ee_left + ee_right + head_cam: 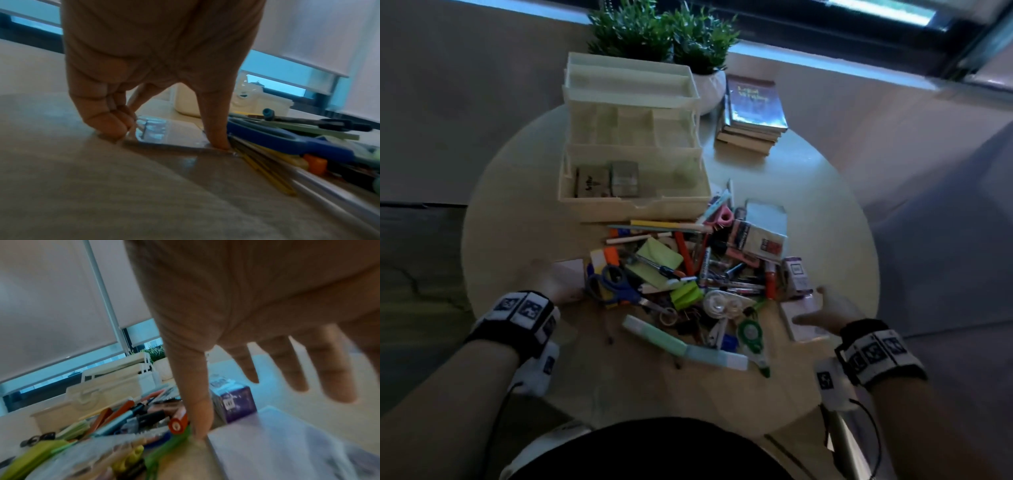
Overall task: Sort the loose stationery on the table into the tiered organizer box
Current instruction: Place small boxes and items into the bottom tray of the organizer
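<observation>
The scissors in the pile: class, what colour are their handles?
Blue. The scissors show best in the head view, at the pile's left edge.

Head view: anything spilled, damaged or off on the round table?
Nothing damaged. The loose stationery lies in one tangled heap in front of the cream tiered organizer box, blue-handled scissors half buried. Organizer is open and upright, nearly empty. Stacked books sit neatly.
</observation>
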